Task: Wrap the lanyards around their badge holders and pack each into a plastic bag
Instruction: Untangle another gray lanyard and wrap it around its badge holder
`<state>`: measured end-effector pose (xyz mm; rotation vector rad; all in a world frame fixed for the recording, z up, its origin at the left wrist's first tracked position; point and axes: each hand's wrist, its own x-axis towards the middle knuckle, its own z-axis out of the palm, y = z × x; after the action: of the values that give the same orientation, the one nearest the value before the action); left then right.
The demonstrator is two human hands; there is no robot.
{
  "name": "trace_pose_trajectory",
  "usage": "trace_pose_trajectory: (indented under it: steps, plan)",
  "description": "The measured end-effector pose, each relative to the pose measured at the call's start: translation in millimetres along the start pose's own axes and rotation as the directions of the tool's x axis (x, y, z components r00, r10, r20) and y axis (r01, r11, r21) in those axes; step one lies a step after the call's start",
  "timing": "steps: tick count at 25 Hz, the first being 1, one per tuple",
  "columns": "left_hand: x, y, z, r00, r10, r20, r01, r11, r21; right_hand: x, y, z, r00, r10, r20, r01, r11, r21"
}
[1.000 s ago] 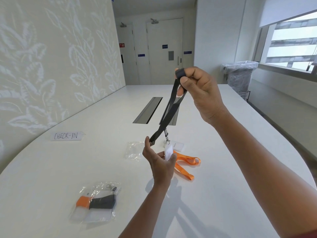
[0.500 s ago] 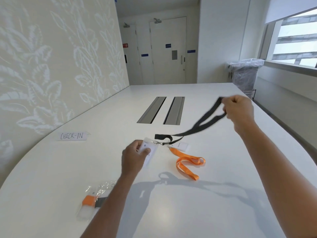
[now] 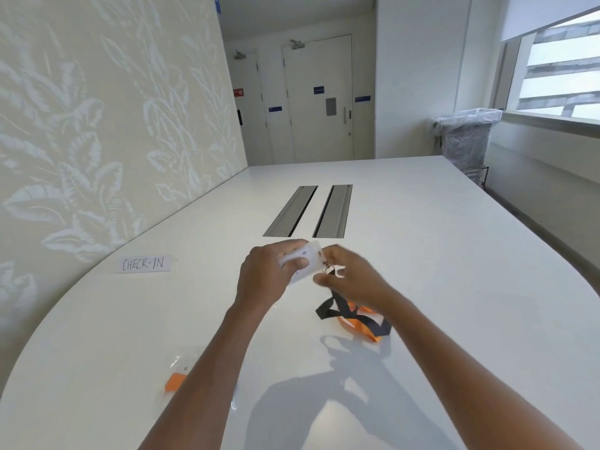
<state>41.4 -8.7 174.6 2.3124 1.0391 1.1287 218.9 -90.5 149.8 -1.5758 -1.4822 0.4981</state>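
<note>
**Two hands meet at one badge holder**

Two hands work above the white table [image 3: 422,254]. The left hand [image 3: 266,280] grips a clear badge holder [image 3: 305,264], thumb pressed on its front face and fingers curled behind it, the card tilted and raised off the surface. Just to its right, the right hand [image 3: 350,277] is blurred; its fingers are curled close at the metal clip [image 3: 326,269] where the black lanyard [image 3: 344,311] joins the holder, and whether they actually pinch the strap cannot be told. From under that hand the black lanyard hangs down in a loose loop, its lower end reaching the table and crossing over an orange lanyard [image 3: 360,323] that lies there, below and slightly right of the right hand.

Below the left hand, partly hidden by the left forearm, lies a clear plastic bag [image 3: 181,365] with an orange strap showing inside it. Left of the left hand, near the wall, a paper sign [image 3: 144,264] reads "CHECK-IN". Beyond both hands, two metal slots [image 3: 308,211] sit in the tabletop.
</note>
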Motion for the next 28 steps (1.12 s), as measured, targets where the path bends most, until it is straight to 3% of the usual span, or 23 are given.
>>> trace_pose_trajectory:
  steps: [2, 6, 11, 15, 19, 21, 23, 25, 28]
  plan:
    - [4, 4, -6, 1.0, -0.002, -0.003, 0.001, 0.997, -0.082, -3, -3, 13, 1.0, -0.002, -0.016, 0.003, 0.999, 0.051]
    - [9, -6, -29, 0.994, -0.109, -0.016, 0.103, 0.973, -0.209, -3, -12, 5, 0.991, -0.012, -0.132, 0.055, 0.944, 0.325]
    - [8, -32, -49, 0.976, -0.217, 0.023, 0.216, 0.942, -0.259, 0, -22, -14, 0.999, -0.015, -0.036, 0.031, 0.86, 0.509]
    - [6, -49, -59, 0.954, -0.208, 0.214, 0.264, 0.923, -0.28, 6, -27, -9, 0.987, 0.099, -0.129, -0.031, 0.893, 0.449]
    - [5, -64, -79, 0.854, -0.048, 0.519, 0.234, 0.925, -0.299, 10, -30, -9, 0.945, 0.198, -0.26, -0.078, 0.909, 0.41]
    - [8, -73, -90, 0.891, -0.039, 0.452, 0.199, 0.929, -0.312, 12, -32, -13, 0.92, 0.246, -0.306, -0.097, 0.898, 0.429]
    - [13, -76, -101, 0.962, -0.088, 0.259, 0.192, 0.891, -0.412, 11, -32, -19, 0.918, 0.27, -0.289, -0.133, 0.9, 0.416]
    - [25, -73, -112, 0.988, -0.106, 0.115, 0.152, 0.835, -0.528, 9, -35, -23, 0.941, 0.294, -0.167, -0.225, 0.914, 0.338]
    - [45, -59, -123, 0.997, -0.053, 0.061, 0.08, 0.771, -0.632, 6, -52, -10, 0.965, 0.26, 0.016, -0.259, 0.949, 0.183]
